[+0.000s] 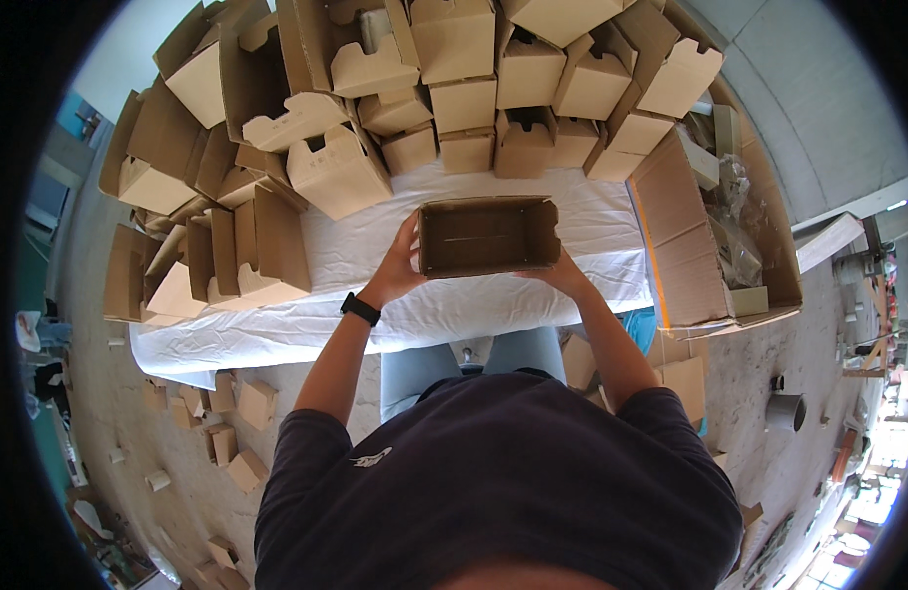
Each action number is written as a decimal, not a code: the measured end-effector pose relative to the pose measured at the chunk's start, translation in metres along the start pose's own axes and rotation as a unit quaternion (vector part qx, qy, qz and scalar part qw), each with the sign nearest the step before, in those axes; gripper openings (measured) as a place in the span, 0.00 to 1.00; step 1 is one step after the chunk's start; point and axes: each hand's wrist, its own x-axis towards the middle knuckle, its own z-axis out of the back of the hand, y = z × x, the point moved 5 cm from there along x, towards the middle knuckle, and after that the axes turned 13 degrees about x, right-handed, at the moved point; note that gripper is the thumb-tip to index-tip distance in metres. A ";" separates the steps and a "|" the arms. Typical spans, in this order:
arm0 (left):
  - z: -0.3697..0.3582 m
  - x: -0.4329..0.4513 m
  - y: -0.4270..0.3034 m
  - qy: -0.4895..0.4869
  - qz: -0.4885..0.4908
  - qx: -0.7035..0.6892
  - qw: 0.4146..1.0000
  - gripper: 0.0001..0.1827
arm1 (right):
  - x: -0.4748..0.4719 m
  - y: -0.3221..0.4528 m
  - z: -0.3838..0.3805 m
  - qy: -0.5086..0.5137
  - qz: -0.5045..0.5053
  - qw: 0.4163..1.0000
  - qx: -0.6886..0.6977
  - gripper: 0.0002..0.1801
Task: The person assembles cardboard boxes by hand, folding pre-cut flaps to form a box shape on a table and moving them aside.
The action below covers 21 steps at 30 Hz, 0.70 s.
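An open-topped cardboard box is held level between both hands in front of me, its brown inside facing up. My left hand grips its left end, the thumb up along the side. At the lower right corner my right hand holds the box, with fingers partly hidden beneath it. Below it is a table covered with a white cloth. I cannot tell whether the box rests on the cloth or is lifted off it.
Stacked cardboard boxes line the table's far side, and more open boxes crowd its left end. A large carton at the right holds small boxes and clear plastic wrap. Small boxes lie on the floor, and a grey bucket lies at the right.
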 end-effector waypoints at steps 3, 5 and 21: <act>0.000 -0.001 0.002 0.003 -0.013 0.006 1.000 0.63 | 0.002 -0.002 0.001 0.005 -0.005 1.000 -0.018 0.61; 0.001 -0.001 0.002 0.004 -0.016 0.014 1.000 0.63 | 0.005 -0.004 0.002 0.006 -0.006 0.999 -0.036 0.62; -0.002 -0.009 -0.014 -0.036 0.013 -0.120 0.992 0.65 | 0.001 -0.002 -0.003 -0.032 -0.073 0.987 0.139 0.57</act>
